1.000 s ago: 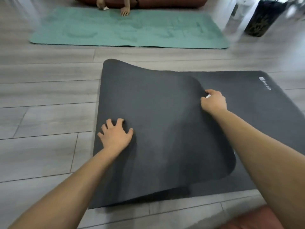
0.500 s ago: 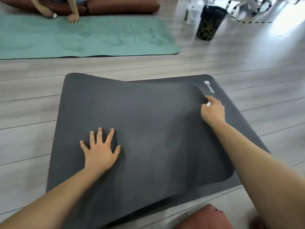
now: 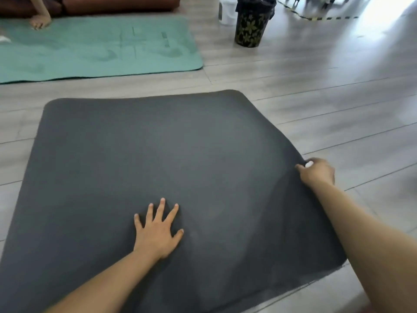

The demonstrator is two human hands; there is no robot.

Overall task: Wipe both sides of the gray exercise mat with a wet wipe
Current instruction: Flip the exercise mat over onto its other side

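While my left hand [image 3: 158,231] presses flat, fingers spread, on the gray mat [image 3: 146,154] on the floor, my right hand [image 3: 317,171] pinches its right edge, nearer than the left.

Mats: two – gray mat [image 3: 158,154], green mat [image 3: 90,48]. One floral bin [image 3: 251,23]. Hands: left hand [image 3: 159,231], right hand [image 3: 318,172].

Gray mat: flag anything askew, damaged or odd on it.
No damage shows. The gray mat bulges in a soft ridge near the right hand, which grips its edge; the left hand presses it flat.
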